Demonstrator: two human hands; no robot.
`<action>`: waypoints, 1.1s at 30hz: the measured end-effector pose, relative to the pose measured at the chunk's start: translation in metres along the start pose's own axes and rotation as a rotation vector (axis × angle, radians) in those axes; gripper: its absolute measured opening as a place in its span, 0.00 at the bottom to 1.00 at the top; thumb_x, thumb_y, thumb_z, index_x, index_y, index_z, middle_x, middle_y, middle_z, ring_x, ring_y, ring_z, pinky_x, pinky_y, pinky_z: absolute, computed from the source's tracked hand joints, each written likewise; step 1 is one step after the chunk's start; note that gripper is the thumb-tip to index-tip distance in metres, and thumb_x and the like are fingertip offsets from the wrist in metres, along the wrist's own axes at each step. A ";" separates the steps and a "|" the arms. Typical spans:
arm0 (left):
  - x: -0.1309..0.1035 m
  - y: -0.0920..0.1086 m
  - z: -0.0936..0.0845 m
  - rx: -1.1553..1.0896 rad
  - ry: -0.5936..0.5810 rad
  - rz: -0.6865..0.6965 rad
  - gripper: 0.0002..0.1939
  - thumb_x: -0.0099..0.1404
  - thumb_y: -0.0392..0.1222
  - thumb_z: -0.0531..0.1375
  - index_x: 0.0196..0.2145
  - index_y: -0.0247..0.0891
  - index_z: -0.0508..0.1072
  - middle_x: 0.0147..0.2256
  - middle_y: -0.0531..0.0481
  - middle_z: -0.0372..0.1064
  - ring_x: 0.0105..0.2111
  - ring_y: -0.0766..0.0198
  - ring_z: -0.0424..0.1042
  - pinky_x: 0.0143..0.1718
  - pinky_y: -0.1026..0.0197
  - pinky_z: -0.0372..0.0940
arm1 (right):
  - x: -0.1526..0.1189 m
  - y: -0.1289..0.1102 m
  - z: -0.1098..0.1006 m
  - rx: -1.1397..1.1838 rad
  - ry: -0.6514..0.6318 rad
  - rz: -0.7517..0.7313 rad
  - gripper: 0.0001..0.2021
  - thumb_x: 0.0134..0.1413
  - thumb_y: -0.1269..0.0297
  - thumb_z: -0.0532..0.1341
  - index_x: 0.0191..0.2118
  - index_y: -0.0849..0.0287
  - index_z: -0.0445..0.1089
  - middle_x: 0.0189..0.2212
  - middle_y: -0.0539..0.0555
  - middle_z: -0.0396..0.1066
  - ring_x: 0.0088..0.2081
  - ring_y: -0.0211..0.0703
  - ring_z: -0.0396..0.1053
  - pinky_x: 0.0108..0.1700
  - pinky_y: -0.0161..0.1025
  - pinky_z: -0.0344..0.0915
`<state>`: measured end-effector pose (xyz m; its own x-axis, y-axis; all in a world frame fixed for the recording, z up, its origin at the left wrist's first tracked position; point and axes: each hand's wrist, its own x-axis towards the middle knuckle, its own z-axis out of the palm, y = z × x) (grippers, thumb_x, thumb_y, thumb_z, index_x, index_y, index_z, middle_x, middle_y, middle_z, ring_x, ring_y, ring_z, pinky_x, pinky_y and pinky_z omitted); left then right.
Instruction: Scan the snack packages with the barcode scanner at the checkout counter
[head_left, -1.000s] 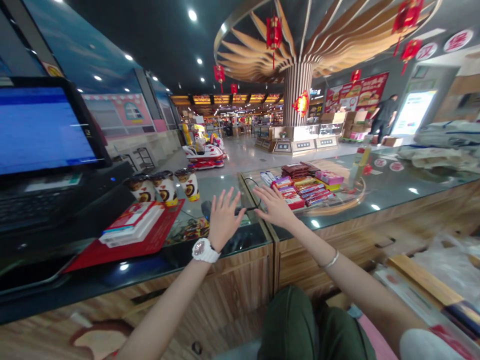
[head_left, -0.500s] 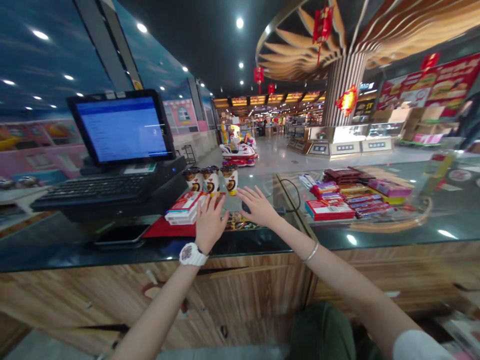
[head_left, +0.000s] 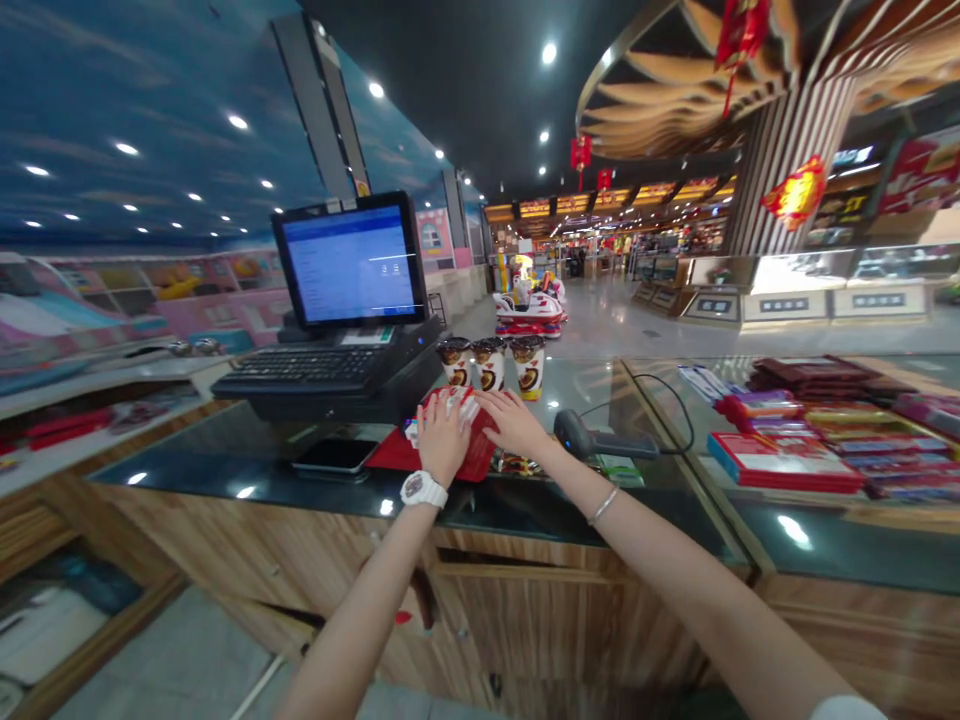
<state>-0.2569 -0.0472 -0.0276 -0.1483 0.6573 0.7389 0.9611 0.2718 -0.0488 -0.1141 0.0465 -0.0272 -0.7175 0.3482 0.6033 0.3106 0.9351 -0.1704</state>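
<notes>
My left hand, with a white watch at its wrist, lies over small red and white boxes on the counter. Its fingers are stretched out and hide much of them. Close beside it on the right, my right hand has its fingers extended, the tips at the boxes' right side; whether they touch is unclear. Beneath the boxes lies a flat red sheet. Just behind stand three lidded cups, among them a right-hand cup. A black handheld scanner rests right of my right hand.
A touchscreen monitor and a keyboard stand at the left, with a phone in front. Flat packets lie under my right forearm. Red boxes and several wrapped snacks cover the right counter.
The view has turned left. My hands have come closer together, the left now over the boxes, which have shifted on the red sheet. The scanner shows more fully.
</notes>
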 end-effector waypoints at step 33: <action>-0.009 -0.003 0.008 -0.057 -0.069 -0.049 0.11 0.68 0.40 0.57 0.44 0.40 0.77 0.46 0.42 0.76 0.46 0.49 0.71 0.52 0.44 0.63 | 0.030 0.005 0.042 -0.133 0.066 -0.062 0.10 0.58 0.74 0.58 0.41 0.58 0.75 0.42 0.59 0.77 0.48 0.50 0.70 0.65 0.55 0.51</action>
<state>-0.2608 -0.0481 -0.0392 -0.2097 0.6912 0.6916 0.9637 0.2657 0.0266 -0.1604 0.0643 -0.0422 -0.6966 0.2810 0.6601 0.3500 0.9363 -0.0292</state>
